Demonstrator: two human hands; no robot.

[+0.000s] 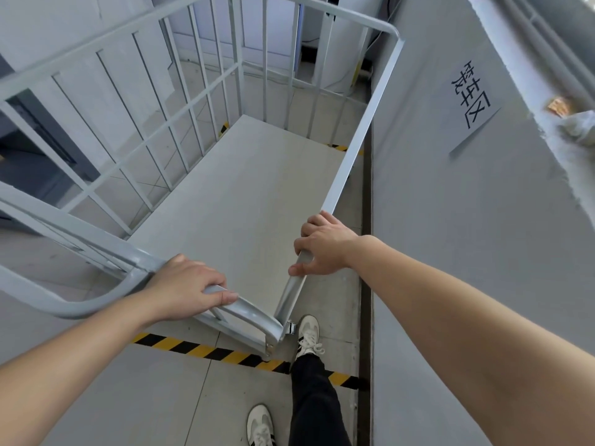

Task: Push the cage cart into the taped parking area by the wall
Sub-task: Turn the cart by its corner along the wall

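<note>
Both hands are on the cage cart [244, 188], which makes sense for steering something this wide. The left hand [186, 284] is curled shut over the curved corner rail [244, 309] at the near end, thumb lying along the tube. The right hand [322, 244] is wrapped around the right side's top bar [363, 123], fingers folded over it, thumb underneath. Splitting the grip across the corner like that probably lets the person nudge the cart sideways toward the wall [450, 220] as well as forward.

The cart's deck stretches away from the fingers, and most of it already looks past the yellow-black floor tape [199, 349] that runs just below the left hand. The near corner post sits right about on that line, so I'd say it's nearly parked. More tape shows beyond the far end of the deck.

Right of the right hand, the wall is close, with a paper sign [471, 94] on it, so knuckles could get pinched. One white sneaker [309, 334] is right by the corner caster, which is asking for a rolled toe. Some grey cabinets stand past the far end.
</note>
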